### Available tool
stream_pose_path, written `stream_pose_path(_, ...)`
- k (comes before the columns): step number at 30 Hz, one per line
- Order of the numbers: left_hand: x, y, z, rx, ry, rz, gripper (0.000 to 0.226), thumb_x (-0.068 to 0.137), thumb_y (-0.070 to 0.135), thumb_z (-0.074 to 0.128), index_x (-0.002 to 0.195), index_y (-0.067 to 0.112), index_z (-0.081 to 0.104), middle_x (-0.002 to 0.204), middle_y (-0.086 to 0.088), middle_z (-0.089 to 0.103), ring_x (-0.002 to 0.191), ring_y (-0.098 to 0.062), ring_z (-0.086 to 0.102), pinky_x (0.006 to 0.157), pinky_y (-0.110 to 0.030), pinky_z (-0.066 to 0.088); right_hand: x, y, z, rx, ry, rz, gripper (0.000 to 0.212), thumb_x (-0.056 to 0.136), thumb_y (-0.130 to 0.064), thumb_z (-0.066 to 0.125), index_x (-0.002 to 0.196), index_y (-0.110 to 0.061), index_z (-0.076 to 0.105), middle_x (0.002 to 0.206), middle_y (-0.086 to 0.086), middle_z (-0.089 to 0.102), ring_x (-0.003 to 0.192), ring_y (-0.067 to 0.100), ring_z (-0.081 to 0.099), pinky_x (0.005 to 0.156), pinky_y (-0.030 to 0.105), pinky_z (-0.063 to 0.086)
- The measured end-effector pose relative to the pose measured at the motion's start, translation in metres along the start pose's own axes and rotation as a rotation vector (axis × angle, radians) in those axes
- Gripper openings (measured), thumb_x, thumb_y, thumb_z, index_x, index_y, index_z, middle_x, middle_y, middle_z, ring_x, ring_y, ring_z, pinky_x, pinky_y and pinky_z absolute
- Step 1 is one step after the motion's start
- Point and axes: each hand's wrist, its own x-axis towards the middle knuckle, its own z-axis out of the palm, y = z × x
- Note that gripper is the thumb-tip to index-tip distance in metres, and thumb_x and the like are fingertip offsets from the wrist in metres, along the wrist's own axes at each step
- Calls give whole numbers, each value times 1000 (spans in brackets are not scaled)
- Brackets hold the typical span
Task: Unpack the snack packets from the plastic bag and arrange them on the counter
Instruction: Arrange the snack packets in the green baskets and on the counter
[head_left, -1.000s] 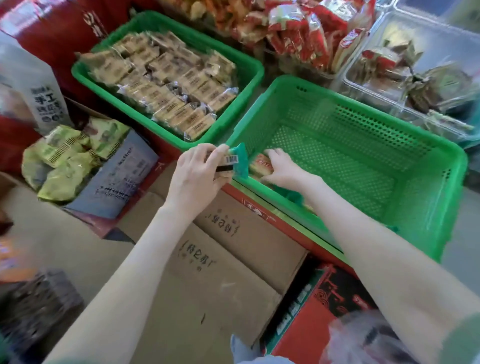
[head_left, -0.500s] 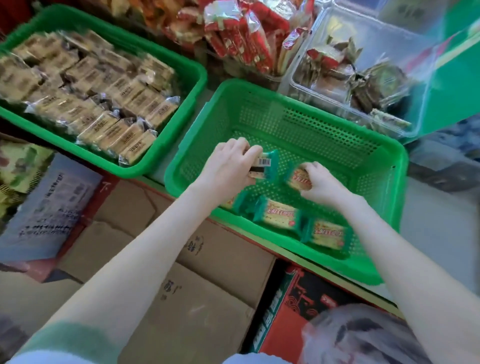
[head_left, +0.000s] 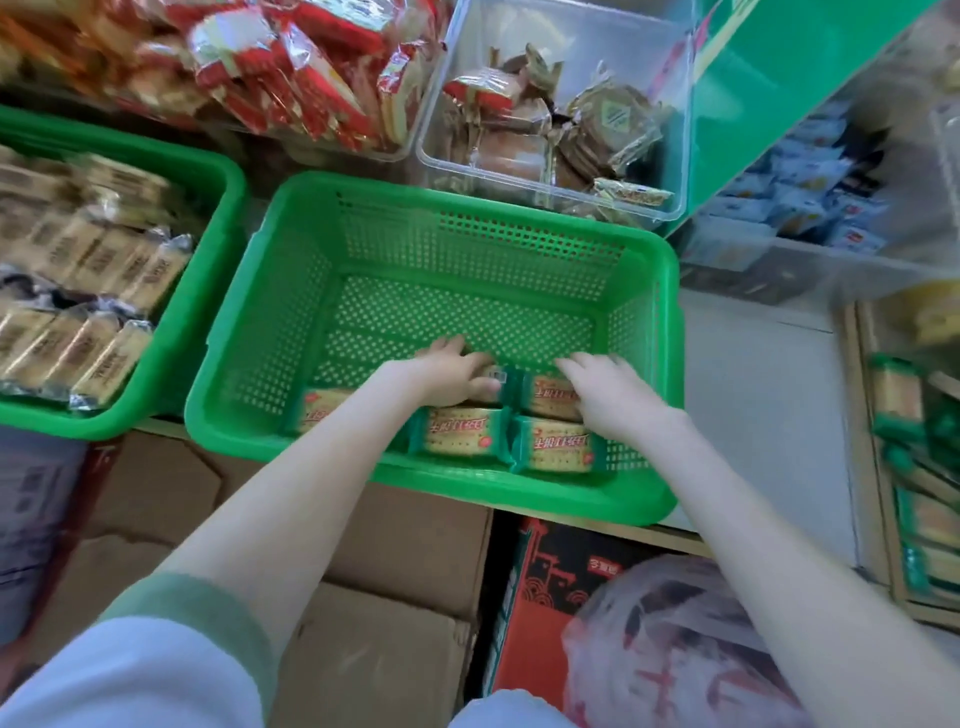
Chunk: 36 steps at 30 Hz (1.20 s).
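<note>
A green perforated basket (head_left: 467, 491) stands in the middle of the counter. Inside, along its near wall, lie green-edged snack packets: one at the left (head_left: 319, 410), one in the centre (head_left: 460, 431) and one at the right (head_left: 556, 448). My left hand (head_left: 447, 376) grips another packet (head_left: 500, 378), barcode side up, low over the basket floor behind that row. My right hand (head_left: 608, 392) lies with fingers stretched out on a further packet (head_left: 551, 397) beside it. The translucent plastic bag (head_left: 675, 649) sits at the bottom right, below my right forearm.
A second green basket (head_left: 221, 291) full of beige packets stands to the left. Behind are red packets (head_left: 291, 78) and a clear bin (head_left: 687, 156) of brown snacks. Cardboard boxes (head_left: 389, 649) and a red box (head_left: 540, 597) lie below. A wooden tray (head_left: 878, 519) of green packets is at right.
Both hands have dropped from above the basket's near edge to its floor, carrying their packets behind the front row. The view has shifted right and closer.
</note>
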Motion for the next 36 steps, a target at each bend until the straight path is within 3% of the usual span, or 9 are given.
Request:
stream_pose_path(2,-7,8,-5,24,38,-36,59,100,54,30,151,24,27,156,-16,21,144,-35,15,114,-56,15,-12,2,-3,24,234,-16,62,86,8,49,145,-9,36,145,10,41,136,26,33,117,43,13)
stream_pose_path(6,-21,58,-10,88,319,-16,51,101,39,41,146,14,36,142,-15,41,129,-34,39,108,-49,33,-57,23,-9,233,683,19,48,79,-1,59,126,-6,58,124,13,59,117,27,48,101,37,25)
stream_pose_path(10,-27,149,-2,-85,640,205,42,97,22,50,135,4,48,131,-19,51,114,-37,50,95,-46,44,-119,74,4,367,795,195,48,82,-5,57,130,-8,54,124,11,55,114,24,45,95,34,30)
stream_pose_path(14,-24,262,19,-148,850,470,41,84,24,45,114,2,62,107,-20,60,90,-41,59,75,-46,54,-189,156,35,453,760,468,47,88,-7,53,135,-2,47,132,18,48,121,33,40,105,41,29)
stream_pose_path(18,-14,367,53,-92,751,583,41,90,14,57,130,5,53,128,-17,54,110,-39,53,91,-47,46,-254,242,69,475,675,691,45,93,-8,48,137,-2,44,137,18,44,126,33,37,107,40,27)
stream_pose_path(22,20,444,90,61,591,565,47,98,17,47,144,10,37,147,-10,38,131,-30,39,106,-40,32,-302,335,106,436,448,856,58,94,-23,57,143,-5,34,147,15,35,135,31,31,109,40,24)
stream_pose_path(25,59,483,111,217,530,552,50,99,16,48,146,10,34,153,-12,31,140,-29,29,114,-39,21,-318,390,123,401,199,792,73,93,-42,56,149,-9,23,155,10,25,143,26,22,113,42,20)
stream_pose_path(29,107,515,124,372,476,430,59,101,18,43,153,9,17,159,-13,17,148,-28,12,119,-44,3,-322,431,128,353,110,639,68,96,-45,51,150,-15,23,156,6,24,143,25,19,113,43,17)
stream_pose_path(36,132,541,110,559,353,297,48,97,32,51,138,9,42,139,-14,36,124,-29,37,102,-39,33,-334,441,122,248,128,509,63,89,-48,57,142,-22,37,133,4,43,125,26,34,101,41,24)
